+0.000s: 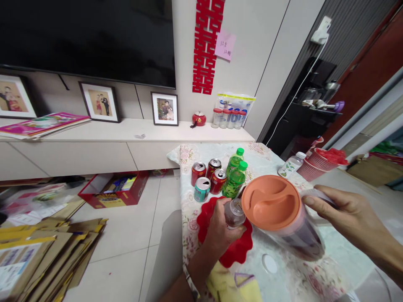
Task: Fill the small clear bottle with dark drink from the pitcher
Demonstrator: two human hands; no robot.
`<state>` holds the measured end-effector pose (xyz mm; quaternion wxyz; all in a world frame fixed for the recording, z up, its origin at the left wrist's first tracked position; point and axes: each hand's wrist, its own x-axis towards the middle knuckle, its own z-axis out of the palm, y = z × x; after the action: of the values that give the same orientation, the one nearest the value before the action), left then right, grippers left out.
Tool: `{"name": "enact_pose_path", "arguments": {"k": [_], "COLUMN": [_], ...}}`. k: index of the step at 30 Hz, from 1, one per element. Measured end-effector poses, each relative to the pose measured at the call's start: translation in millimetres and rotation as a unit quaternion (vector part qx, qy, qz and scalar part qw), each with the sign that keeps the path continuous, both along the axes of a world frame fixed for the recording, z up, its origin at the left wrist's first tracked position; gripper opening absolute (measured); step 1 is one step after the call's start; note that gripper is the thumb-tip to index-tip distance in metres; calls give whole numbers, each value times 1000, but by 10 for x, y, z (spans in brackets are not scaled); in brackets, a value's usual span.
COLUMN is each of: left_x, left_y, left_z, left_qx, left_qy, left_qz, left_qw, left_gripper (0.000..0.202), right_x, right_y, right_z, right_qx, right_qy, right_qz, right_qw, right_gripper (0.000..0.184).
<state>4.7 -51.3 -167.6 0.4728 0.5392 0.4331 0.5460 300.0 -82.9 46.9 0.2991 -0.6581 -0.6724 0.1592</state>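
Flattened cardboard (47, 256) lies on the tiled floor (132, 235) at the left, below a long shelf (126, 131) of framed photos (100, 102). On the flowered counter (189, 235), cans (206, 176) and two green bottles (235, 178) stand together. Just in front of them, the left hand (220, 228) has its fingers wrapped round a glass (234, 213) above a red mat (233, 251). The pitcher (277, 205), orange-lidded and tilted, sits right against the glass. The right hand (343, 212) has its fingers closed on the pitcher's handle.

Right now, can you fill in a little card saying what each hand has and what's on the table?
Left hand: holds a small clear glass over the red mat
Right hand: grips the handle of a jug
Jug: orange lid, dark drink inside, tipped toward the glass
Table: four cans, two green bottles, flowery cloth
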Motion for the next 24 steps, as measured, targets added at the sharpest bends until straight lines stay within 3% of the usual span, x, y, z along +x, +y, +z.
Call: {"name": "enact_pose_path", "arguments": {"k": [5, 11, 17, 24], "left_x": [-7, 11, 8, -14], "left_y": [0, 3, 5, -12], "left_z": [10, -8, -7, 26], "left_qx": [2, 8, 10, -1], "left_qy": [3, -2, 2, 3], "left_qz": [2, 14, 14, 2], "left_qw": [1000, 1000, 1000, 1000], "left_gripper": [80, 80, 78, 79], "right_x": [-102, -6, -9, -185], "right_y": [3, -3, -6, 4], "right_z": [53, 11, 14, 108], "right_qx": [-12, -32, -34, -30], "right_qy": [12, 8, 8, 13], "right_qz": [-28, -13, -28, -50], "right_qw": [999, 999, 999, 998], "right_gripper": [100, 93, 98, 110]}}
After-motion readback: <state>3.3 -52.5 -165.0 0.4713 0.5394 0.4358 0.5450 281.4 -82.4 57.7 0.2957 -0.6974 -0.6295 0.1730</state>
